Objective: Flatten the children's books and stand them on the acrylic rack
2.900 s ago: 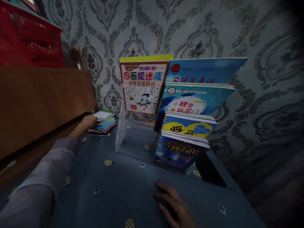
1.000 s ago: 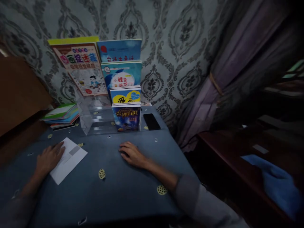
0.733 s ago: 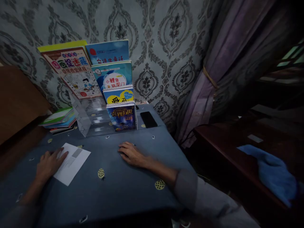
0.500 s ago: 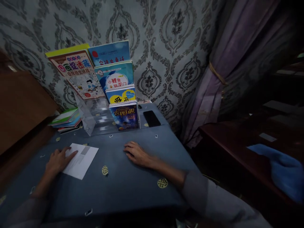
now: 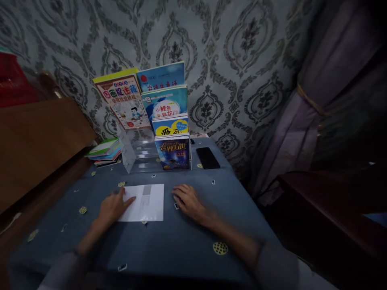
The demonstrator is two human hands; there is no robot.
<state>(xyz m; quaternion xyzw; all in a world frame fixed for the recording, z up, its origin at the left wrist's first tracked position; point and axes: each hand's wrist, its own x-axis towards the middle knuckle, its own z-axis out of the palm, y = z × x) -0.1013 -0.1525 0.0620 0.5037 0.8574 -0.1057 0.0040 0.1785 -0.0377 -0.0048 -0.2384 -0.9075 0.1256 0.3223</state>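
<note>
The white booklet [image 5: 155,209] lies flat on the counter [image 5: 172,253], before the clear rack [image 5: 126,155]. The left hand [image 5: 114,207] spreads thumb and forefinger wide over its left edge; light, flat pressure should avoid creases. The right hand [image 5: 189,201], loosely curled, rests just beside. The rack holds tiered books [image 5: 173,155]; the red container's [image 5: 15,82] contents are hidden.

A thin white booklet [image 5: 155,206] with a grey printed block [image 5: 146,189] lies flat on the blue tablecloth [image 5: 169,245].
</note>
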